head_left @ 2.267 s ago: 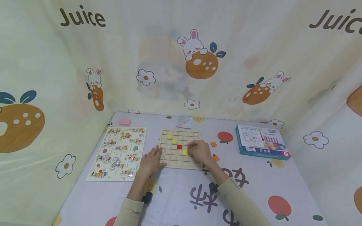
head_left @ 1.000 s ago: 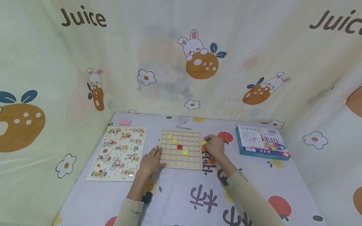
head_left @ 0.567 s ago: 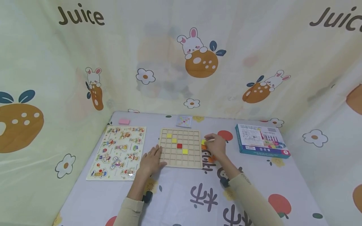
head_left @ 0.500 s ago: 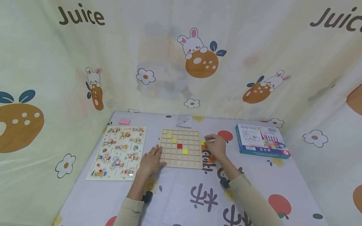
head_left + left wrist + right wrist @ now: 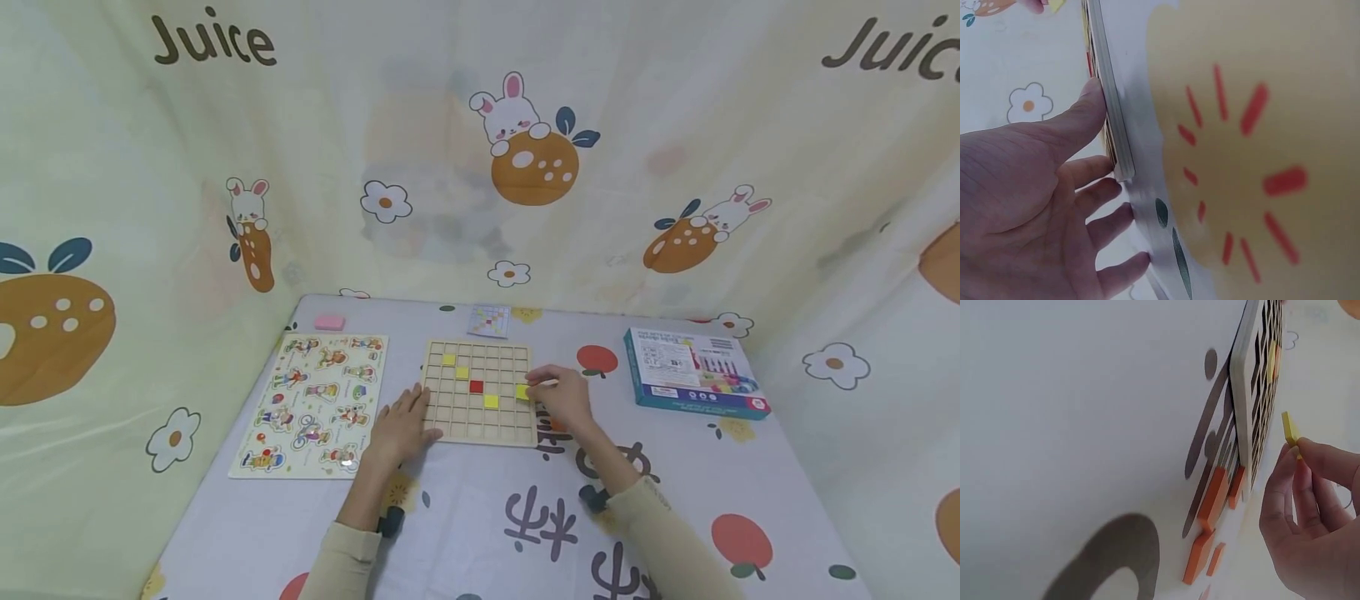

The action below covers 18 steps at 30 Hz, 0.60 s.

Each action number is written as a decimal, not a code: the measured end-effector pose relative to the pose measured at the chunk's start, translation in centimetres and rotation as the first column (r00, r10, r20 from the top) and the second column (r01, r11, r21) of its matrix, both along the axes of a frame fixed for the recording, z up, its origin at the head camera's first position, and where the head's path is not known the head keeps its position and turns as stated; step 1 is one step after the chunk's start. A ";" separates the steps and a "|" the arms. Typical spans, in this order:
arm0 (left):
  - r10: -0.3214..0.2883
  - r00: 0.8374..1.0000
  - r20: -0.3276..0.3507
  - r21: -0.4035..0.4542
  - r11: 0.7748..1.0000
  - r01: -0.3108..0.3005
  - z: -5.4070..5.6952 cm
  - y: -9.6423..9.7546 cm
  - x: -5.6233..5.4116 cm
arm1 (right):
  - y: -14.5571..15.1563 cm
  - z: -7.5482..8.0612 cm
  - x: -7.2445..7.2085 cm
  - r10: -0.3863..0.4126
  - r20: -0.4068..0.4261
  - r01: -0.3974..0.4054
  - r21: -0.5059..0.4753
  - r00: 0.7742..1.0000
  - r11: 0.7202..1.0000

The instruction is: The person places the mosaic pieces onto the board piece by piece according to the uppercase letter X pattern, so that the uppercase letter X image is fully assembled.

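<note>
While the left hand (image 5: 401, 432) rests its relaxed, spread fingers against the left edge of a square, pale wooden grid board (image 5: 483, 423), gripping nothing, orange square tiles (image 5: 1213, 499) lie on the white printed cloth (image 5: 457, 517) just right of it. The right hand (image 5: 564, 398) pinches a yellow square tile (image 5: 1289, 428) between thumb and forefinger, tilted and raised above the board's right side, apart from the compartments. Between the hands, four compartments are filled along a diagonal: nearest, a seated yellow tile (image 5: 491, 402); then, each farther and more to the left, a red square tile (image 5: 476, 387), a second seated yellow tile (image 5: 462, 373) and a third (image 5: 448, 360). Left of the left hand lies a cream rectangular puzzle board (image 5: 311, 468) filled with colourful figures; well right of the right hand, a teal-and-white box (image 5: 693, 375). Farther off are a pink rectangular block (image 5: 330, 322) at left and a square printed grid card (image 5: 489, 322) just beyond the wooden board.
</note>
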<state>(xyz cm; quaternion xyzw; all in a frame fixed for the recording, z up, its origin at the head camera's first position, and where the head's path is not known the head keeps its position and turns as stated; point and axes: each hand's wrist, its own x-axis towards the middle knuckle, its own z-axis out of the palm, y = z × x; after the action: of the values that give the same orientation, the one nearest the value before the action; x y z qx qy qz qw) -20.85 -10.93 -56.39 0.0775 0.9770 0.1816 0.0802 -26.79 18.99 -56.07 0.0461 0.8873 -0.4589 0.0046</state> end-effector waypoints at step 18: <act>0.000 1.000 -0.019 0.021 1.000 0.001 0.1 -0.1 -0.1 | -1.6 -0.6 1.8 0.124 0.006 -0.124 0.058 0.992 0.991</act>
<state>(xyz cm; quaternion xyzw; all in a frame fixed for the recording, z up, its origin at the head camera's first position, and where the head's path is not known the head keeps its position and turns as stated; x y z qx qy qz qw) -20.96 -11.03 -56.25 0.0803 0.9757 0.1912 0.0701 -25.03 17.36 -56.69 -0.0085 0.9014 -0.4317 0.0326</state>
